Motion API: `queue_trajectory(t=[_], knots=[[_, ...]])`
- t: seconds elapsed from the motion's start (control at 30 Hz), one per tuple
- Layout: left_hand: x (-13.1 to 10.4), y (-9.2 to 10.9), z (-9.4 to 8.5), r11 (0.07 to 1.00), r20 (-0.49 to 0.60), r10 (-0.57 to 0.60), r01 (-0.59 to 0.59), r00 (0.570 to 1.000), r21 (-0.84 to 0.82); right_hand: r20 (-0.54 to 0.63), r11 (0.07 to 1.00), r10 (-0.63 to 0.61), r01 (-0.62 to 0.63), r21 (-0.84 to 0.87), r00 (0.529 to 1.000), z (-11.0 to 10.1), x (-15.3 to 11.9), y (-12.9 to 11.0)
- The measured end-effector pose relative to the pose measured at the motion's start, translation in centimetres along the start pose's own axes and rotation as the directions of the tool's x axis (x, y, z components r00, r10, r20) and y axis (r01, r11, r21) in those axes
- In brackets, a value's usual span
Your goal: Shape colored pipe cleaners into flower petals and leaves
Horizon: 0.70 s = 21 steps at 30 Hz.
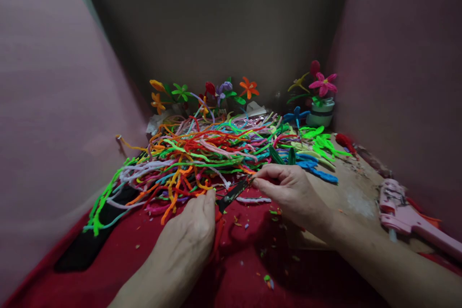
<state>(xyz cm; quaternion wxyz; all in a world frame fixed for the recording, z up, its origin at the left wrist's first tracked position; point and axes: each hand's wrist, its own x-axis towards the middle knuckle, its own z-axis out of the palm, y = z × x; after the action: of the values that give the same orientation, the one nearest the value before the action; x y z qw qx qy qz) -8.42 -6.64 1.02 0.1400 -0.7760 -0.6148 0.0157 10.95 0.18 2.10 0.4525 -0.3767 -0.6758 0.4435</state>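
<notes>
My left hand (195, 224) is closed around the red handles of a pair of scissors (233, 196), whose dark blades point up and to the right. The blade tips meet the pinched fingertips of my right hand (285, 185). Two dark green pipe-cleaner leaves (291, 156) rise in a V from behind that hand and appear held in it; their lower end is hidden by the fingers. Just beyond both hands lies a tangled heap of coloured pipe cleaners (216, 147). A short pale lilac piece (253, 200) rests below the blades.
Pipe-cleaner flowers (249, 87) stand along the back, with a pink one (323, 84) near a pale pot (321, 112). Bright green leaves (321, 142) and blue pieces (317, 171) lie right of the heap. A pink glue gun (407, 216) is at far right. Scraps dot the red cloth (249, 260).
</notes>
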Motion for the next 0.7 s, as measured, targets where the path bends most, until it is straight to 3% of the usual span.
queue_trajectory(t=[0.47, 0.6, 0.7], knots=[[-0.2, -0.1, 0.1, 0.995, 0.033, 0.085, -0.086, 0.996, 0.055, 0.004, 0.999, -0.046, 0.046, -0.011, 0.999, 0.0, -0.1, 0.3], [-0.1, -0.7, 0.7, 0.994, 0.007, 0.032, -0.031, 0.999, -0.104, -0.006, 1.000, 0.002, -0.002, -0.007, 1.000, 0.0, -0.1, 0.3], [0.5, -1.4, 0.4, 0.935, -0.091, -0.094, 0.057, 0.991, -0.350, -0.019, 1.000, 0.016, -0.016, 0.023, 1.000, 0.0, 0.0, 0.3]])
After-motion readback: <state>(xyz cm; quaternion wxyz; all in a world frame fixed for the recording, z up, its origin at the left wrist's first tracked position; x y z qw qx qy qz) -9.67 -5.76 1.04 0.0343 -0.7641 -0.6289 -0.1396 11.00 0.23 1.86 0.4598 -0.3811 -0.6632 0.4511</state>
